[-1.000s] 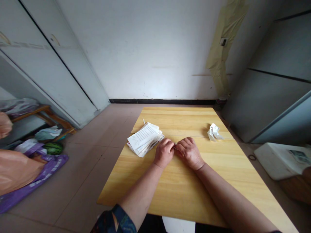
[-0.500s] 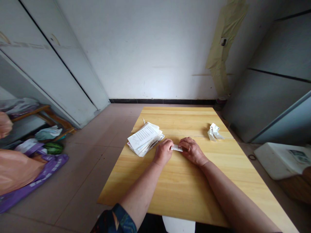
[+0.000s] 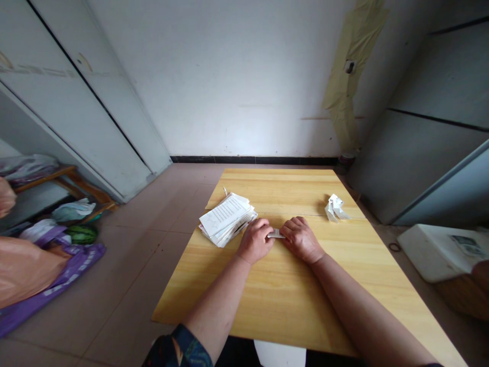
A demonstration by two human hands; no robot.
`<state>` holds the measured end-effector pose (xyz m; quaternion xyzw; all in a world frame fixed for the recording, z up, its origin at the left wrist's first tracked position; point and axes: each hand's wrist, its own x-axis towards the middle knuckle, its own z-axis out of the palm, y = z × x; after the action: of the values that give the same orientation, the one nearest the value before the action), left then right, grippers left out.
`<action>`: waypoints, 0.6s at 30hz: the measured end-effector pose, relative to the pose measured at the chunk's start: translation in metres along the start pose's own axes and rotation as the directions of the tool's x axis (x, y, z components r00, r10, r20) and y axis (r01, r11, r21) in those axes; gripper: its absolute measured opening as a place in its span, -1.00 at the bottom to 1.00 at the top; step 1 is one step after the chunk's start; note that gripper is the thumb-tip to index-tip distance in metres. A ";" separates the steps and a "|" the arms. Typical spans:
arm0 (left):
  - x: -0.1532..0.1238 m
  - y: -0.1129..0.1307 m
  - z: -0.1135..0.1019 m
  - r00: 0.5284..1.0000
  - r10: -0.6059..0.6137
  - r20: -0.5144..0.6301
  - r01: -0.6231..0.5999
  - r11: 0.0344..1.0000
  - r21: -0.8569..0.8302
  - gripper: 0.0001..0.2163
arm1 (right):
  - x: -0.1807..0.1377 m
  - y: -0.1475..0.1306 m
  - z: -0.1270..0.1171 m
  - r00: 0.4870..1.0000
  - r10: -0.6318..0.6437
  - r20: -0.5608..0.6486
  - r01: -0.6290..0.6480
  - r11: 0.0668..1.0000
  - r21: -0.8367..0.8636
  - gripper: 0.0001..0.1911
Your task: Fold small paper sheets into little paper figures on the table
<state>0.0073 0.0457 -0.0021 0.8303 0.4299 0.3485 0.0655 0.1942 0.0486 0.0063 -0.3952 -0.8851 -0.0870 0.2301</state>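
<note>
- While both hands rest on the desk (image 3: 290, 306), the left hand (image 3: 255, 241) and right hand (image 3: 301, 239) have just drawn closer together near its middle.
- Curled fingers (image 3: 294, 225) from each hand pinch the ends of a folded paper strip (image 3: 275, 233), which lies between the hands, touching the desk.
- Just beyond the left hand, a stack of printed papers (image 3: 226, 220) sits toward the desk's left edge.
- Crumpled paper (image 3: 335, 208) lies near the far right corner.
- Past the left edge, a watermelon (image 3: 81, 234) sits on the floor beside a purple bag (image 3: 69, 265).
</note>
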 end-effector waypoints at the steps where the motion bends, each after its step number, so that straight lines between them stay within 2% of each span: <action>1: 0.000 0.000 0.000 1.000 0.001 -0.005 -0.001 1.000 0.005 -0.89 | 0.000 -0.001 -0.001 1.000 -0.004 0.002 0.004 1.000 -0.009 -0.86; 9: 0.001 -0.002 -0.001 1.000 0.003 0.011 -0.003 0.998 0.055 -0.85 | 0.002 -0.003 -0.004 1.000 -0.012 0.028 0.012 1.000 -0.005 -0.86; 18: 0.000 -0.007 -0.007 0.996 -0.003 0.084 -0.007 0.993 0.116 -0.83 | -0.002 0.000 -0.004 0.995 -0.002 0.104 -0.011 0.992 0.125 -0.85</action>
<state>-0.0016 0.0489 0.0001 0.8471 0.4457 0.2875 0.0348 0.1964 0.0461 0.0091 -0.3859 -0.8987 -0.0101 0.2080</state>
